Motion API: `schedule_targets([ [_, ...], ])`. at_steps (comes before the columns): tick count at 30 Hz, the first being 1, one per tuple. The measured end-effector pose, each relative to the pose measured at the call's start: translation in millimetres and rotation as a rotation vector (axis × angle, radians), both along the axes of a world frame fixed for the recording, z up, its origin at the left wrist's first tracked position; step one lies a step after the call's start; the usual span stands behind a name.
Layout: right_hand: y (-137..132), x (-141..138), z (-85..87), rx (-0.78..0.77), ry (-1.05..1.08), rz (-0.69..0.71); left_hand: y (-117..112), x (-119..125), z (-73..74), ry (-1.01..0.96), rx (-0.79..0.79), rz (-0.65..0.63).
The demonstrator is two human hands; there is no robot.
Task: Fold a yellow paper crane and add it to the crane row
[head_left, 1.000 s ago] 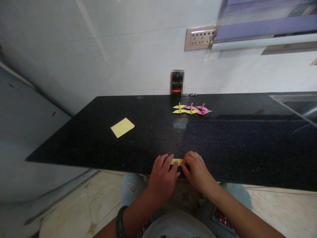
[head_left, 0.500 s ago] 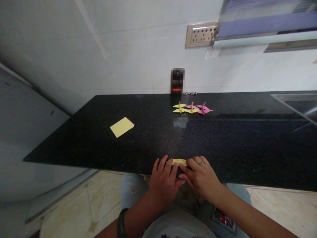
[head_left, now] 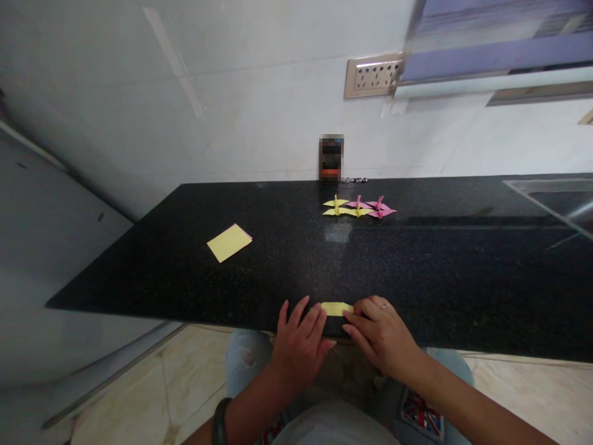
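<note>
**Two-handed hold on a yellow paper strip [head_left: 336,309]**

The strip is lying between the two hands, near the close edge of the dark counter [head_left: 287,259], presumably because the firm surface is backing the fingers' pressure there. The left hand [head_left: 300,343] is spreading fairly flat, its thumb standing apart and its foremost fingertips touching the strip's left end; it seems to be steadying rather than pinching. The right hand [head_left: 382,334] is holding the right end in a narrow grip, its curled fingers bunching close together and hiding the underside of the hold. Beyond the grip, folded paper cranes [head_left: 358,211], some yellow and some pink, are sitting in two close rows, probably standing clear of the fingers. Beyond and to the left of the left hand, paper sheets [head_left: 230,243] are lying yellow side uppermost, with pink showing along an edge, seemingly within that hand's reach.
</note>
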State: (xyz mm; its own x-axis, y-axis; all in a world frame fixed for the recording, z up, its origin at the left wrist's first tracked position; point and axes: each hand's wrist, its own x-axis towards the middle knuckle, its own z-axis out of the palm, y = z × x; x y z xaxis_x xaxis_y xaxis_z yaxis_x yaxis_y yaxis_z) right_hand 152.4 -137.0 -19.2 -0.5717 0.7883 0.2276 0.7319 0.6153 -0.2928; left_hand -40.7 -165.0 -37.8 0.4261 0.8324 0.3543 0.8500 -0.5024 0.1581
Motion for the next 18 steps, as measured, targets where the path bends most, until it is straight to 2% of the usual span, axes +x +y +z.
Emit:
schedule_targets([
  [6, 3.8, -12.2, -0.3, 0.076, -0.003, 0.063, 0.5, 1.9, 2.9, -0.008, 0.005, 0.011],
  [13, 8.0, -16.9, 2.9, 0.058, -0.026, -0.010, -1.4, 4.5, 3.7, -0.046, -0.020, 0.042],
  [18, 15.3, -20.8, 7.7, 0.053, 0.002, 0.002, -2.1, 4.3, -1.5, -0.099, -0.003, 0.040],
])
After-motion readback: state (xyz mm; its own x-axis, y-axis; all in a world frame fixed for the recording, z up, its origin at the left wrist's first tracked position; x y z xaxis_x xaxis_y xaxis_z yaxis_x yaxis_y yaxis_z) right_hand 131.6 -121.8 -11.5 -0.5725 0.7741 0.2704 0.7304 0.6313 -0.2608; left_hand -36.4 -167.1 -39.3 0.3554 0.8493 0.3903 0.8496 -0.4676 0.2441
